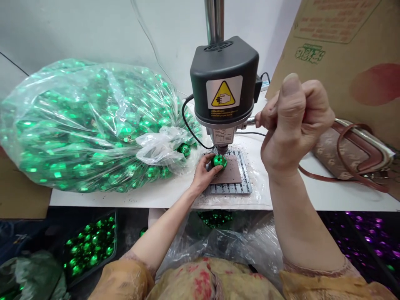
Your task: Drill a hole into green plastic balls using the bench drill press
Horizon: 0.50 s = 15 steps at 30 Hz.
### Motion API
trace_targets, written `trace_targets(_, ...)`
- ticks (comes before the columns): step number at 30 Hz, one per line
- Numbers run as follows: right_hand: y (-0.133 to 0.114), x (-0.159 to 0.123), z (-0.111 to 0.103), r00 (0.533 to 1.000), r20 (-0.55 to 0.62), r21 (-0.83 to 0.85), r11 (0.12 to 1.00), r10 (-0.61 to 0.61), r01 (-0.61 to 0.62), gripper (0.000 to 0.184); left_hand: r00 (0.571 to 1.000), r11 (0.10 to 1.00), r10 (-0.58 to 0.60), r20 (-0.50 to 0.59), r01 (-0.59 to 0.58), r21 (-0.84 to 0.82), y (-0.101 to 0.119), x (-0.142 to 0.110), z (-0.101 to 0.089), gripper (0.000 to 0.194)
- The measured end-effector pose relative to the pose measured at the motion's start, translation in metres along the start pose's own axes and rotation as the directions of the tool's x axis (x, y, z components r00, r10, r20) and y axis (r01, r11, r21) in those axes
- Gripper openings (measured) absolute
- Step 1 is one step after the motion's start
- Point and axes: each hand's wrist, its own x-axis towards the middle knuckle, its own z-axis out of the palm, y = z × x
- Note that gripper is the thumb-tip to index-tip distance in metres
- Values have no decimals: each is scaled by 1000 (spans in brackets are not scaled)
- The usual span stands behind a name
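Observation:
A shiny green faceted ball sits on a brown board under the chuck of a small black drill press. My left hand pinches the ball from its left side, thumb in front and fingers behind. The chuck is right above the ball; I cannot tell if the bit touches it. Raised at the right of the machine, my right hand is closed around the end of the feed lever, whose grip is hidden in the fist. Beneath the board lies a slotted metal base with dark shavings around.
A big clear bag of green balls fills the table's left, with one loose green ball beside its knot. To the right are a handbag and a cardboard box. Below stand a tray of green balls and purple balls.

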Motion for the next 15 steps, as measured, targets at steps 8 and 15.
trace_targets(8,0,0,1,1000,-15,25,1000,0,0,43,988,995,98,116,-98,-3,1,-6,8,55)
trace_targets(15,-1,0,-1,999,-5,46,998,45,-45,42,993,995,87,80,-90,42,2,-11,13,55)
